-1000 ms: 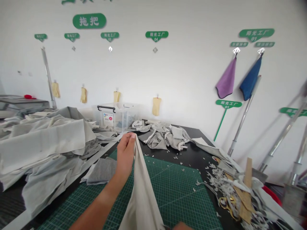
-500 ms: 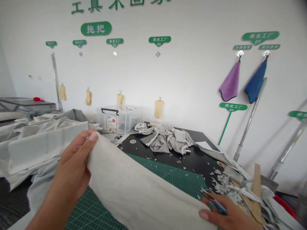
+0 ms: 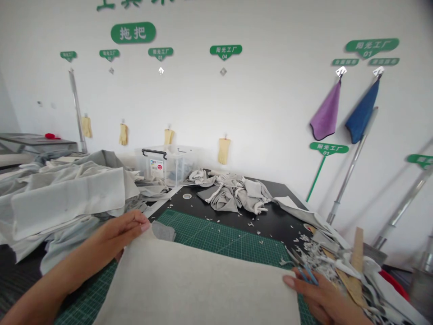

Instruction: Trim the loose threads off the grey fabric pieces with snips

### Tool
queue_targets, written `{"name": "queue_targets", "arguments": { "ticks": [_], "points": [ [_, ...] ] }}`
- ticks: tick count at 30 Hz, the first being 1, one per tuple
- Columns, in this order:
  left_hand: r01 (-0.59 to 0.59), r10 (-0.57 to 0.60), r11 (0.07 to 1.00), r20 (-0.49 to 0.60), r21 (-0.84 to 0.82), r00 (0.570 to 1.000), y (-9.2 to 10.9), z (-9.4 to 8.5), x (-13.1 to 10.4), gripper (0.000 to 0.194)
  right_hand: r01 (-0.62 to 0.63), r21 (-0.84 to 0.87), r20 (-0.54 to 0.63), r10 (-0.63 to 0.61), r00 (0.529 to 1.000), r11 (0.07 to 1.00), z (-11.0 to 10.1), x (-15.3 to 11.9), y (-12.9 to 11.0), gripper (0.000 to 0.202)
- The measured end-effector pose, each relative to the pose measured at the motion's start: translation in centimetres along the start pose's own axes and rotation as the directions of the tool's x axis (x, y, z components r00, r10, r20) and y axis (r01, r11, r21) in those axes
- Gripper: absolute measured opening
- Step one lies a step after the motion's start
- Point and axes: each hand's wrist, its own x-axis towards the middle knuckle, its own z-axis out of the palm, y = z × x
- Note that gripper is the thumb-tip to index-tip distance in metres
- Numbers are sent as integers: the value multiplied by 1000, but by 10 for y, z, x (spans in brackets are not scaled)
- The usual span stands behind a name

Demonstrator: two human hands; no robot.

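A pale grey-white piece of fabric is stretched between my two hands over a green cutting mat. My left hand pinches its upper left corner between thumb and fingers. At its upper right corner, my right hand is closed on the edge. Small scissors with blue handles are also tucked in that right hand, their blades pointing up and left. Behind the left corner, a small grey scrap of fabric shows on the mat.
Piled fabric covers the table's left side. A clear plastic box and a bunched fabric heap stand at the back of the black table. On the right lie white clippings and wooden rulers.
My left hand has moved down and slightly right with its corner, and the fabric now hangs more squarely, its top edge closer to level. My right hand stays near the same spot.
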Motion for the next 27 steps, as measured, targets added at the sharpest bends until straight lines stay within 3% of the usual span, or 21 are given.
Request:
{"name": "queue_targets", "arguments": {
  "ticks": [1,2,4,7,10,13,19,21,23,27],
  "points": [
    [48,-70,991,178,121,982,-15,-2,8,36,-20,-18,41,20,999,1000,7,11,13,52],
    [51,-100,976,230,211,968,-29,-3,16,35,-35,-40,63,37,997,999,13,22,25,53],
    [-83,-10,929,250,360,968,-46,0,28,30,-37,-100,35,41,999,994,24,41,44,53],
    [-256,59,836,384,486,922,-43,27,33,29,107,-206,-105,-130,986,973,35,60,57,43],
    [-320,23,883,650,343,760,-23,80,29,32,180,-267,-175,-231,957,947,42,65,57,42],
    [-332,73,925,770,185,634,-15,148,23,35,172,-263,-204,-229,952,949,45,64,57,47],
    [-437,197,898,840,52,505,-48,276,3,41,180,-232,-278,-243,929,956,39,61,63,49],
    [-475,256,880,835,6,487,-60,304,-5,42,184,-253,-296,-257,920,950,37,62,66,47],
    [-476,303,879,810,-33,502,-70,322,-12,43,176,-285,-287,-259,922,942,35,64,69,46],
    [-425,326,903,743,-61,585,-85,329,-18,35,158,-315,-264,-246,933,936,35,69,74,43]
  ]
}}
